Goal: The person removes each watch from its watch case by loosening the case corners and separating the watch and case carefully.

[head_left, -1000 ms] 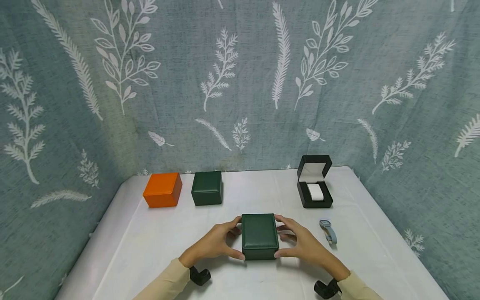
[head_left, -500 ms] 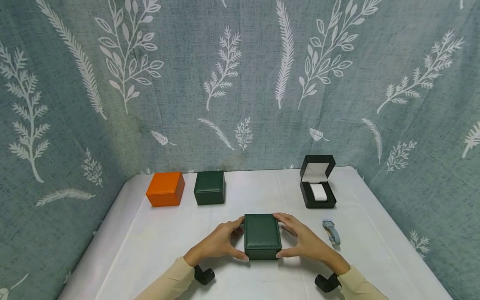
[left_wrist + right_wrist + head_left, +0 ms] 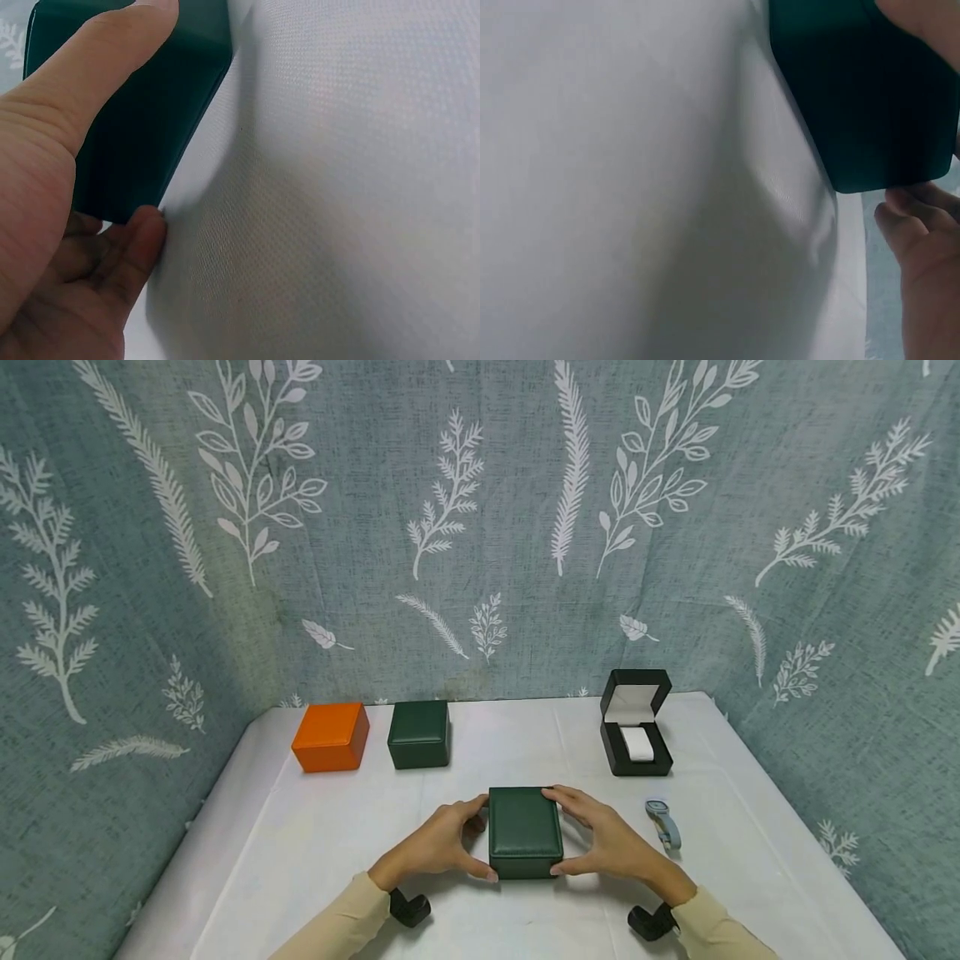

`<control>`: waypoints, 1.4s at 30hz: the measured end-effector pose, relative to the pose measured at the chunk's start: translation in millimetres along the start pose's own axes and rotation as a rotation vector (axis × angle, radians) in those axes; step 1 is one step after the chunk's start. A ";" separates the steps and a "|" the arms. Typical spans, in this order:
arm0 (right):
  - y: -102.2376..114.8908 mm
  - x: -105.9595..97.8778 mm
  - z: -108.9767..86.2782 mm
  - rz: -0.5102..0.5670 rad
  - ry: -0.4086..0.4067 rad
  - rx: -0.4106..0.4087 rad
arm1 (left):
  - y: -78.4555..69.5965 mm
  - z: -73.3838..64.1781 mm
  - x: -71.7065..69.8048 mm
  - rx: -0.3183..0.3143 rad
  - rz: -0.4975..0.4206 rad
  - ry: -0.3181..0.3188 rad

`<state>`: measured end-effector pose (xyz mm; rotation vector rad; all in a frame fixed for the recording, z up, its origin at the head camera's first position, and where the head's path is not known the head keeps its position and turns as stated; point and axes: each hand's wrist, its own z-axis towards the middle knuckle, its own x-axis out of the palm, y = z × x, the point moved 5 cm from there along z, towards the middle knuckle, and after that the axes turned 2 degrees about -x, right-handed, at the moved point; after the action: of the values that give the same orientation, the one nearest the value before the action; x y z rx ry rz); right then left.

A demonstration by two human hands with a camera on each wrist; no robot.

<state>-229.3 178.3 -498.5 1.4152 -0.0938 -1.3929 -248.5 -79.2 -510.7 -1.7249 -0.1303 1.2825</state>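
I'm in a small cloth-walled booth [image 3: 112, 693], home or studio I can't tell: leaf-patterned curtains [image 3: 517, 527] beyond and either side of my fingers [image 3: 141, 244], a white-covered table [image 3: 300, 852] beneath.

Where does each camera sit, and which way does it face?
Head: on the person's head, facing forward and down over the white table; left hand, right hand and sleeves show.
Left wrist: on that wrist, looking along the hand at the front green box; thumb and fingers show.
Right wrist: on the other wrist, looking at the same box from its other side; part of the right hand shows.
Shared: both wrist views show the front green box and the white table.
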 end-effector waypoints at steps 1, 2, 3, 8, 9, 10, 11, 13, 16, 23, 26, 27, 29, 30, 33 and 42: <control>0.1 -0.6 0.3 -0.027 -0.006 -0.003 | -0.4 -0.1 -0.2 0.001 -0.001 0.000; 0.0 -1.0 0.6 -0.045 -0.011 -0.003 | -0.7 -0.2 -0.3 0.001 -0.004 0.001; 0.1 -1.5 1.0 -0.053 -0.015 -0.005 | -1.0 -0.3 -0.5 0.002 -0.008 0.002; -2.2 -1.1 2.0 0.065 -0.025 -0.004 | -1.1 -0.6 -0.4 -0.002 -0.033 0.009; -2.8 -1.0 2.4 0.095 -0.027 -0.004 | -0.8 -0.6 -0.5 -0.001 -0.035 0.009; -3.3 -1.1 3.0 0.122 -0.029 -0.003 | -0.6 -0.5 -0.5 -0.002 -0.037 0.008; -3.6 -1.4 3.7 0.139 -0.033 -0.004 | -0.4 -0.4 -0.7 -0.001 -0.038 0.007; -4.5 -2.2 5.2 0.161 -0.039 0.001 | 0.0 -0.1 -0.8 -0.001 -0.041 0.006; -5.8 -3.8 7.2 0.174 -0.044 0.019 | 0.3 0.2 -0.8 -0.003 -0.041 0.005; -7.9 -5.7 9.7 0.194 -0.049 0.029 | -0.9 -1.3 -1.0 -0.012 -0.047 0.009; -9.2 -6.2 11.0 0.236 -0.058 0.028 | -1.1 -1.6 -0.8 -0.010 -0.049 0.009; -9.7 -6.3 11.5 0.249 -0.061 0.030 | -1.0 -1.4 -0.9 -0.009 -0.047 0.008; -11.0 -6.4 12.2 0.266 -0.066 0.037 | -0.9 -1.5 -0.8 -0.006 -0.042 0.004; -11.5 -6.4 12.6 0.271 -0.068 0.039 | -0.7 -1.5 -0.7 -0.003 -0.038 0.002; -13.5 -6.2 13.5 0.278 -0.069 0.051 | 0.1 -1.5 0.1 -0.005 -0.023 -0.003; -16.5 -6.4 17.4 0.321 -0.080 0.111 | -1.9 -2.0 0.9 -0.009 -0.014 -0.012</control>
<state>-254.0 178.8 -500.9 1.3647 -0.4375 -1.1905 -245.6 -78.8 -509.9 -1.7212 -0.1550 1.2843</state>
